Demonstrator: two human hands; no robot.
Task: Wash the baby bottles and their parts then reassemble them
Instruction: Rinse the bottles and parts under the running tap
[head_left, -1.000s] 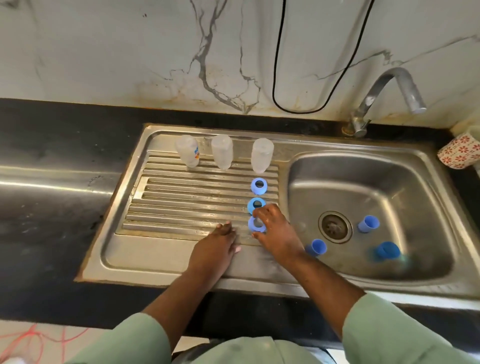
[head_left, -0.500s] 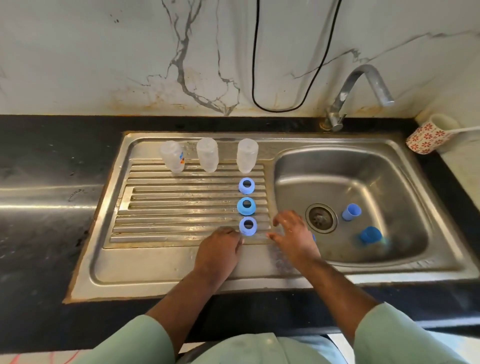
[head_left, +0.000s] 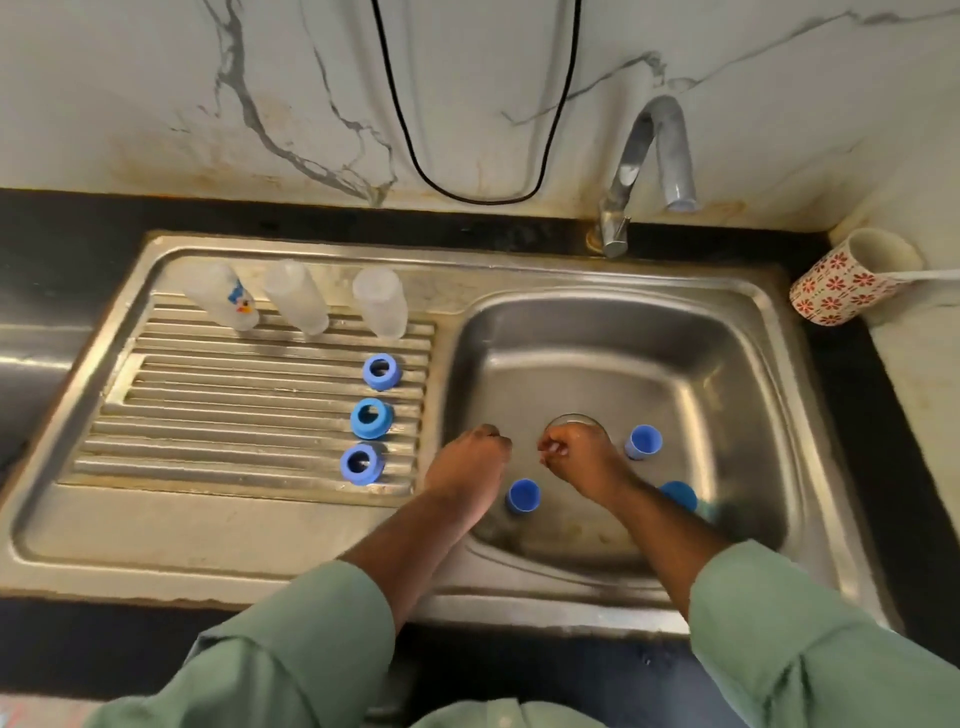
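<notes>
Steel sink unit (head_left: 260, 540) set in black desk (head_left: 62, 639).
Drainboard, left of the fingers: three upturned bottles (head_left: 378, 302) in the far row, three blue rings (head_left: 371, 418) in line. Basin, around the fingers: three blue caps (head_left: 523, 496).

R hand (head_left: 584, 457) covers most of the drain (head_left: 574, 420), and its forearm hides part of one blue cap (head_left: 679, 493). Both hands' fingers curl under, so can't tell if either holds anything; L hand (head_left: 467, 460) looks motion-blurred. Cable (head_left: 485, 200) cut off at top edge.
</notes>
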